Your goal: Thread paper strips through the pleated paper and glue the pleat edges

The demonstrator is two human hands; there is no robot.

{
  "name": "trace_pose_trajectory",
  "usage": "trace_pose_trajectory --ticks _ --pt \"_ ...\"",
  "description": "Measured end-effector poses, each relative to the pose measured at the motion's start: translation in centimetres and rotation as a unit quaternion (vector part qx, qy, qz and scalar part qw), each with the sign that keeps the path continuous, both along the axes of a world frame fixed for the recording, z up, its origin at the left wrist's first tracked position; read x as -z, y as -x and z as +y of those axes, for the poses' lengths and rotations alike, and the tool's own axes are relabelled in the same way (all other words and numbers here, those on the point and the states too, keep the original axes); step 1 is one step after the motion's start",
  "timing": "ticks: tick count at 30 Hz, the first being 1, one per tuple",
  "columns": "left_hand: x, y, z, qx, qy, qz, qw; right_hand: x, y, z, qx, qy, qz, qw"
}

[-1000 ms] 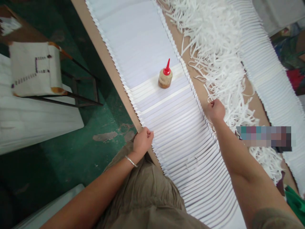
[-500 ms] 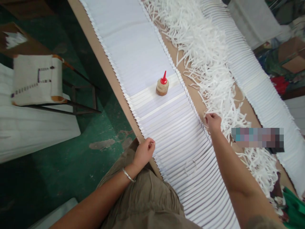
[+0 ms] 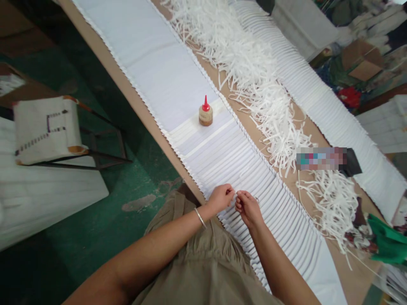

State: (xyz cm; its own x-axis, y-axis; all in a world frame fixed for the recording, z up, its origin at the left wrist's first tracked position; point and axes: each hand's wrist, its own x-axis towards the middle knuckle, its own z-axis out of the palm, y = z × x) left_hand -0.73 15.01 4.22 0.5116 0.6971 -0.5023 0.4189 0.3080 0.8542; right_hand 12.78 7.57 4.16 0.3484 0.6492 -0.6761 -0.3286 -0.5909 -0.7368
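Observation:
My left hand (image 3: 221, 197) and my right hand (image 3: 249, 208) meet above a long row of overlapping white fabric pieces (image 3: 254, 178). Both hands are closed, thumb against fingers. Their fingertips pinch a thin white strip (image 3: 235, 194), of which only a small bit shows. A faint loop peeks out beside the right hand. Farther up the row stands a small squeeze bottle (image 3: 205, 116) with a red pointed nozzle and brownish contents, upright on the pieces. To the right of this row lies a loose heap of white strips (image 3: 257, 84).
The brown tabletop (image 3: 140, 112) ends along its left edge, above a green floor (image 3: 143, 186). A second row of white pieces (image 3: 346, 120) runs along the far side. A stool (image 3: 47, 127) stands at left. Green cloth (image 3: 388, 241) and a pixelated item (image 3: 321, 159) lie at right.
My right hand has come from beside the strip heap, leftward and toward my body, to meet my left hand. My left hand has shifted right over the row. The view has turned slightly.

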Motion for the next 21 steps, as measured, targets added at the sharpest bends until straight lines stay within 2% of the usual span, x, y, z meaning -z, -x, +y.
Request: trace_pose_trajectory --ticks 2,3,5,7,9,11,13,17,21 --pt "-0.1 1.1 -0.1 0.036 -0.037 0.024 0.998 -1.0 0.2 0.0 -0.085 -0.038 -0.163 0.982" --pt "-0.2 1.6 0.0 0.059 -0.063 0.031 0.996 -1.5 0.2 0.2 -0.137 -0.079 -0.251 0.955" --pt "-0.5 2.6 0.0 0.093 -0.113 0.026 0.989 -2.3 0.1 0.9 -0.247 -0.168 -0.371 0.879" --pt "-0.8 3.5 0.1 0.097 -0.138 0.012 0.986 -2.5 0.0 2.0 -0.354 -0.211 -0.395 0.822" --pt "-0.8 4.8 0.3 0.078 -0.140 0.011 0.987 -2.0 -0.5 3.2 -0.439 -0.206 -0.370 0.792" --pt "-0.3 6.4 0.5 0.046 -0.126 0.022 0.991 -1.3 -1.7 4.5 -0.497 -0.188 -0.338 0.777" --pt "0.5 8.2 0.7 0.001 -0.102 0.034 0.994 -0.8 -3.8 5.8 -0.526 -0.167 -0.321 0.770" --pt "2.6 10.5 0.7 -0.092 -0.062 0.053 0.992 -1.1 -9.2 8.7 -0.524 -0.096 -0.362 0.765" --pt "4.2 10.5 1.1 -0.155 -0.055 0.066 0.984 -2.2 -12.9 11.9 -0.509 -0.047 -0.410 0.755"
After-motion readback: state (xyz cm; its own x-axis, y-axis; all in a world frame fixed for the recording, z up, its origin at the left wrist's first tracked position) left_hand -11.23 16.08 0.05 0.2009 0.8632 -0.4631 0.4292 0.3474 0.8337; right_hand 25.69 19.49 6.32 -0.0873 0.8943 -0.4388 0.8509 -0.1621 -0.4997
